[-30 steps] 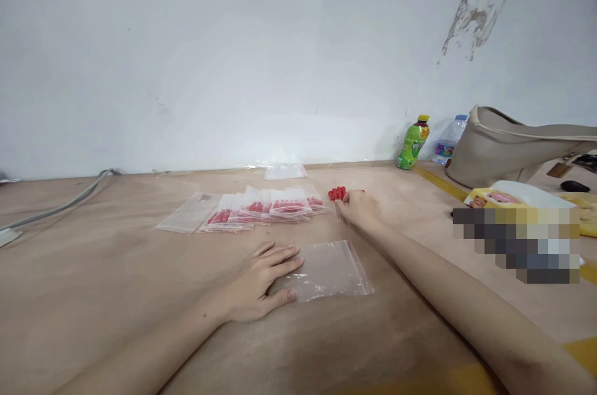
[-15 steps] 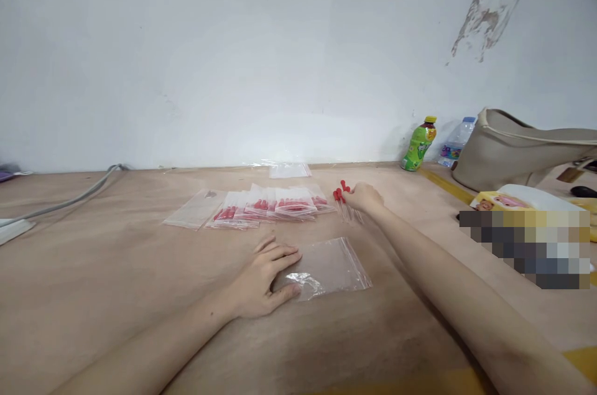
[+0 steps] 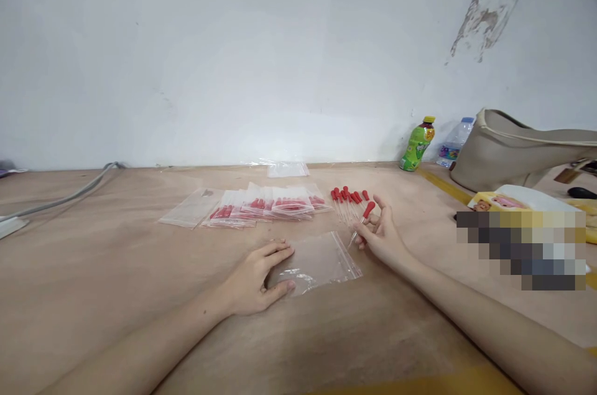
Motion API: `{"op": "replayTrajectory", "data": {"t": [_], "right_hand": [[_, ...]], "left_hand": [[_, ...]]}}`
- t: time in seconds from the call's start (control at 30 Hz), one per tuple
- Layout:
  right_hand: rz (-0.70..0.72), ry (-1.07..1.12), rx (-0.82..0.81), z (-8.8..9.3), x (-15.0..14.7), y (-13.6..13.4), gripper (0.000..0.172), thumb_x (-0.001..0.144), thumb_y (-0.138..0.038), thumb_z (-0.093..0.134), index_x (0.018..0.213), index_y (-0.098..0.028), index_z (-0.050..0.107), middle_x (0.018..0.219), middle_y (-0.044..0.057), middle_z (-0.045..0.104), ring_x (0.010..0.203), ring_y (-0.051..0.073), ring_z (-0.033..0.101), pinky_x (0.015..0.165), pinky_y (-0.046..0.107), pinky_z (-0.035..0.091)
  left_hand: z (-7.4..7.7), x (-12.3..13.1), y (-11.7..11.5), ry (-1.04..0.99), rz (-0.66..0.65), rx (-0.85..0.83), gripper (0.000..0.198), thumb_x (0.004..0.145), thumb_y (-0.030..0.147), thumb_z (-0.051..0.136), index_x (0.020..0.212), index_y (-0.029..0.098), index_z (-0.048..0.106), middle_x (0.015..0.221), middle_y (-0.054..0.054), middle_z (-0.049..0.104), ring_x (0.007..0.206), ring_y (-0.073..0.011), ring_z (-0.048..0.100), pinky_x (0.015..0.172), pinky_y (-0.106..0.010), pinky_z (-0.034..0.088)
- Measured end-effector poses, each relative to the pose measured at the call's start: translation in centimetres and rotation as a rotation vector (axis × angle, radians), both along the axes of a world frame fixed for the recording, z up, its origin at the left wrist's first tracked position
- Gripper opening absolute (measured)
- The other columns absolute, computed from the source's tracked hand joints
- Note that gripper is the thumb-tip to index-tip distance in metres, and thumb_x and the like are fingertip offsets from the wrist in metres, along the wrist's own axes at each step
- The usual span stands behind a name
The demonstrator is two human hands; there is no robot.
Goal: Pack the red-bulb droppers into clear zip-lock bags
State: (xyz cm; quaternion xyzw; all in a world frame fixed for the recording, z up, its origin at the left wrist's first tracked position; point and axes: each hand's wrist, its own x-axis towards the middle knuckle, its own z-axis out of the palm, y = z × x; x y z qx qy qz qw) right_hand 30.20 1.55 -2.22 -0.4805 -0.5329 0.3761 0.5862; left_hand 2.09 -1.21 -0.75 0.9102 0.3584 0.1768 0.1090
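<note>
My left hand (image 3: pixel 261 277) lies flat with its fingers spread on the left end of a clear zip bag (image 3: pixel 319 261). Between thumb and fingers of my right hand (image 3: pixel 380 236) is a dropper (image 3: pixel 369 209) with a red rubber bulb and a thin clear tube. The bulb points up and away, and the tip is close to the bag's zip edge; whether they touch I cannot tell. Several more red-bulbed droppers (image 3: pixel 346 195) lie in a loose group just behind my right hand. Overlapping zip bags (image 3: pixel 261 203) with red bulbs inside lie beyond my left hand.
Another clear bag (image 3: pixel 288 169) is by the wall. At the right stand a green drink bottle (image 3: pixel 418 145), a clear water bottle (image 3: pixel 454 141), a beige bag (image 3: pixel 494 152) and a yellow-and-white packet (image 3: pixel 508 199). A grey cable (image 3: pixel 88 188) runs along the left.
My right hand has come back from the dropper group towards the bag's zip edge, with one dropper now in its fingers. My left hand stays on the bag, which has barely shifted.
</note>
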Motion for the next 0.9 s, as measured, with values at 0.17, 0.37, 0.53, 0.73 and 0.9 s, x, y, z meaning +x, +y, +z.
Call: {"op": "replayTrajectory", "data": {"t": [0.17, 0.37, 0.53, 0.73, 0.9], "right_hand": [[-0.026, 0.09, -0.072, 0.0, -0.5, -0.1, 0.082, 0.064, -0.035, 0.064, 0.126, -0.021, 0.012, 0.065, -0.008, 0.049, 0.045, 0.01, 0.054, 0.042, 0.023, 0.048], [-0.102, 0.063, -0.037, 0.2, 0.2, -0.1, 0.075, 0.062, -0.036, 0.065, 0.12, -0.023, 0.02, 0.066, -0.008, 0.048, 0.046, 0.008, 0.053, 0.043, 0.021, 0.046], [-0.069, 0.124, -0.07, 0.4, -0.3, -0.4, 0.072, 0.061, -0.038, 0.066, 0.117, -0.023, 0.023, 0.061, -0.009, 0.049, 0.046, 0.009, 0.052, 0.046, 0.023, 0.047], [0.108, 0.361, -0.158, 0.2, -1.2, -1.2, 0.046, 0.069, -0.044, 0.06, 0.099, -0.024, 0.031, 0.063, -0.005, 0.057, 0.056, 0.013, 0.06, 0.058, 0.028, 0.05], [0.262, 0.269, -0.23, 0.2, -0.7, -1.3, 0.037, 0.068, -0.041, 0.063, 0.09, -0.021, 0.041, 0.071, -0.001, 0.061, 0.065, 0.012, 0.06, 0.064, 0.028, 0.048]], "left_hand": [[0.2, 0.1, -0.1, -0.031, -0.004, 0.001, 0.051, 0.08, 0.04, 0.054, 0.126, 0.018, 0.045, 0.129, -0.011, 0.045, 0.121, -0.0265, 0.039, 0.098, -0.044, 0.037], [0.2, 0.0, -0.1, -0.02, -0.016, 0.015, 0.05, 0.081, 0.039, 0.053, 0.126, 0.018, 0.044, 0.129, -0.011, 0.044, 0.121, -0.0264, 0.039, 0.097, -0.045, 0.037], [0.1, 0.1, -0.1, -0.013, -0.016, 0.024, 0.05, 0.081, 0.038, 0.053, 0.126, 0.017, 0.045, 0.129, -0.011, 0.044, 0.121, -0.0263, 0.039, 0.098, -0.043, 0.037], [0.1, 0.0, 0.1, 0.001, 0.002, 0.062, 0.052, 0.081, 0.045, 0.052, 0.125, 0.018, 0.046, 0.127, -0.01, 0.047, 0.12, -0.0269, 0.04, 0.102, -0.046, 0.03], [0.1, 0.0, 0.2, 0.013, 0.043, 0.068, 0.055, 0.08, 0.048, 0.052, 0.124, 0.016, 0.047, 0.126, -0.012, 0.046, 0.118, -0.0272, 0.04, 0.099, -0.044, 0.035]]}}
